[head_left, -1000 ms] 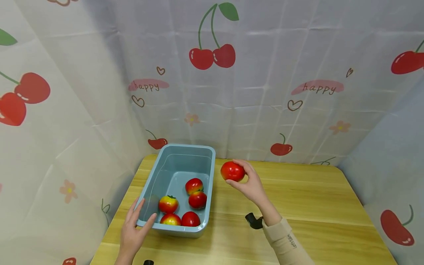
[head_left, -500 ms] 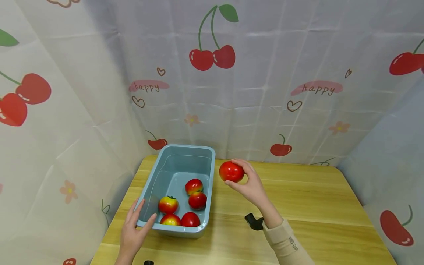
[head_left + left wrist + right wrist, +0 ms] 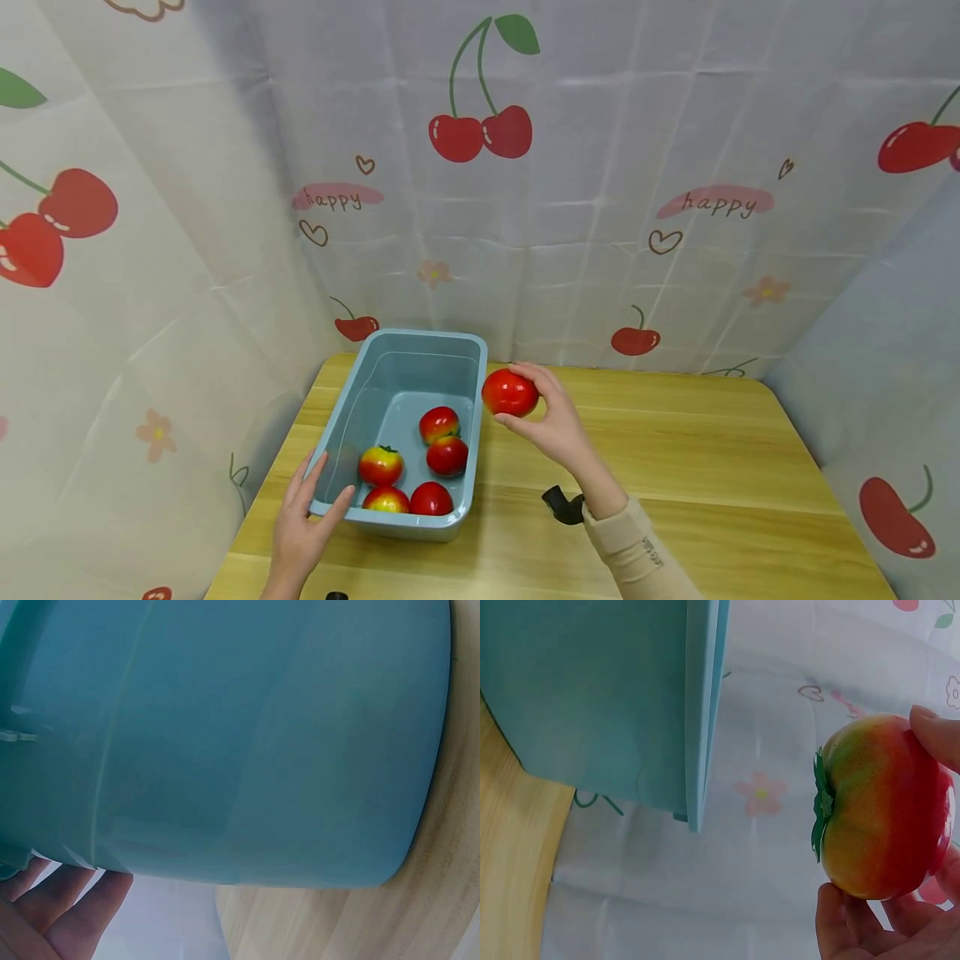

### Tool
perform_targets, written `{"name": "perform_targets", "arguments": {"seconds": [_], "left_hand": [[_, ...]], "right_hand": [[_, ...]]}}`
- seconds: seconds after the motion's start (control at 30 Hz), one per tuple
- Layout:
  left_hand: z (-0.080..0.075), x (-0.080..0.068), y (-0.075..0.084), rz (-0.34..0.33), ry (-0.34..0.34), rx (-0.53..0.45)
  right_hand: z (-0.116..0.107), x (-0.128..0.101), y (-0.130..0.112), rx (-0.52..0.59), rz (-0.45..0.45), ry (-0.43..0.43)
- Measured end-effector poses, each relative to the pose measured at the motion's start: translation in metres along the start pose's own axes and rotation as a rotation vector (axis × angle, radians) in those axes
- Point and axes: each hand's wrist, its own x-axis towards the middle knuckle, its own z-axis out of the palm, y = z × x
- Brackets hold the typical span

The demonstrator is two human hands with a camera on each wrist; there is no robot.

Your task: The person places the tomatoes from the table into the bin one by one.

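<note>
My right hand (image 3: 557, 427) holds a glossy red tomato (image 3: 510, 393) between thumb and fingers, just outside the right rim of a blue-grey plastic bin (image 3: 482, 375). In the right wrist view the tomato (image 3: 877, 806) shows a yellow-green end with a green leafy calyx, raised above the bin's rim. My left hand (image 3: 300, 525) rests at the bin's near left corner, fingers along the left side and thumb at the front rim. Several red-and-yellow tomatoes lie inside, among them a yellow-topped tomato (image 3: 381, 465) and a red tomato (image 3: 431, 498).
The bin stands on the left part of a wood-grain table (image 3: 675, 450). A black curved piece (image 3: 564, 505) shows beside the right wrist, and a small black piece (image 3: 337, 596) at the bottom edge. A cherry-print curtain (image 3: 570, 250) hangs behind and on both sides.
My right hand has moved a little left with the tomato, closer to the bin's right rim. The left hand and the tomatoes in the bin have stayed in place.
</note>
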Motion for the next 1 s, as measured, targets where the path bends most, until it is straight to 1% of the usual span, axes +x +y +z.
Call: {"name": "perform_targets", "arguments": {"seconds": [0.17, 0.3, 0.67, 1.0], "left_hand": [[0.000, 0.000, 0.000, -0.007, -0.002, 0.006], [0.000, 0.000, 0.000, -0.012, -0.002, 0.006], [0.000, 0.000, 0.001, -0.004, 0.002, 0.009], [0.001, 0.000, -0.001, 0.003, 0.005, 0.009]], "right_hand": [[0.007, 0.001, -0.002, 0.000, -0.030, -0.006], [0.013, 0.001, -0.006, 0.016, -0.037, -0.026], [0.027, 0.000, -0.013, 0.030, -0.015, -0.056], [0.036, -0.002, -0.015, 0.042, 0.004, -0.095]]}}
